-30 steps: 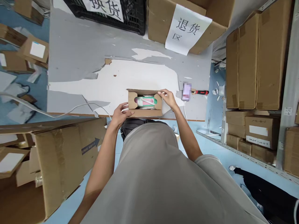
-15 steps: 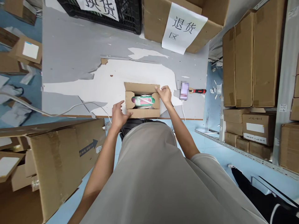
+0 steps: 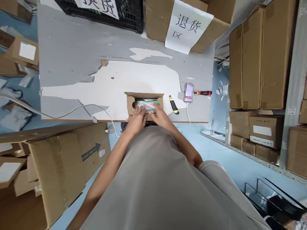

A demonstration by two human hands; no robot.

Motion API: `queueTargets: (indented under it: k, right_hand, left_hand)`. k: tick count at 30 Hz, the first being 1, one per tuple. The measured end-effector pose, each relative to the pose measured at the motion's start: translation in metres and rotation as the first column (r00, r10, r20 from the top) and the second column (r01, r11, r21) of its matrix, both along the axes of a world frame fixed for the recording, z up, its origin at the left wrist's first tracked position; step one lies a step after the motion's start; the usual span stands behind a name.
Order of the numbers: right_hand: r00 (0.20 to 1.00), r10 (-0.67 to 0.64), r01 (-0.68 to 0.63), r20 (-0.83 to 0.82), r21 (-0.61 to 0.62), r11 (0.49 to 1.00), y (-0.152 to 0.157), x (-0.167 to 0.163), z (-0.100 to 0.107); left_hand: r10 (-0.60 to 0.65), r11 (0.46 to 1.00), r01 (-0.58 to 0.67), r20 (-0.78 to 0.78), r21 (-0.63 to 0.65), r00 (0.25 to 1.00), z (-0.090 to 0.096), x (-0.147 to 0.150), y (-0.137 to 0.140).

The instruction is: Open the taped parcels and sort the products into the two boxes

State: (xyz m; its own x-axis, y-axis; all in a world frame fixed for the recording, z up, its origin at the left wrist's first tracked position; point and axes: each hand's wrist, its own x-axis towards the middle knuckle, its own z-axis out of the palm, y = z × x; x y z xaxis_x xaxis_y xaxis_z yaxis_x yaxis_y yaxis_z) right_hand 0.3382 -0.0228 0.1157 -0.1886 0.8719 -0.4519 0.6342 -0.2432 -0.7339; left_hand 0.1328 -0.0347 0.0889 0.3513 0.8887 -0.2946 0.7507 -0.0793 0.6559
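Left hand (image 3: 137,115) is reaching into the small open cardboard box (image 3: 129,105) at the near edge of the table, its fingers spread loosely and lying on the green and pink packaged item (image 3: 145,105) inside; whether they are curled under the pack cannot be told from this angle. To that hand's left, a white cable (image 3: 79,109) is trailing across the peeling grey table (image 3: 72,57) and dropping over the edge. Just beside it, the right hand (image 3: 160,115) is pressing down on the same pack from the other side, fingers extended and flat, thumb hidden. Both hands are touching the pack, and the pack is sitting low in the box, between the raised flaps.

Judging by this, the step in hand is getting hold of the contents of the opened box. The next move is calling for fingertips worked down between the pack and the cardboard walls, since the fit looks close.

Right of the right hand, a yellow and black utility knife (image 3: 174,109) is lying on the table, apart from the box. Farther right, a phone (image 3: 189,92) is standing with its cable hanging down, and a red-handled tool (image 3: 203,93) is lying beyond it.
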Motion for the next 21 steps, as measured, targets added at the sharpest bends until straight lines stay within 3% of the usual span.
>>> queueTargets:
  k: [4,7,10,15,21]
  right_hand:
    - [0.999,-0.046,0.046,-0.005,0.049,0.998,-0.009,0.035,0.009]
    - [0.999,-0.046,0.046,0.002,0.033,0.998,-0.009,0.053,0.002]
    - [1.0,-0.011,0.011,-0.005,0.024,1.0,-0.006,0.059,-0.011]
    - [0.992,0.121,-0.122,0.016,0.079,0.989,-0.004,0.056,-0.022]
    - [0.96,0.257,-0.273,0.109,0.171,0.947,0.007,0.054,-0.023]
  left_hand:
    - [0.144,0.984,-0.148,0.04,0.104,0.989,0.001,-0.035,-0.004]
    - [0.227,0.968,-0.234,0.087,0.087,0.97,-0.004,-0.059,0.002]
    - [0.237,0.968,-0.245,0.142,0.047,0.961,-0.013,-0.071,0.01]
    - [0.249,0.965,-0.257,0.13,0.045,0.96,-0.015,-0.073,0.015]
    - [0.206,0.97,-0.206,0.019,0.125,0.978,0.003,-0.052,0.021]
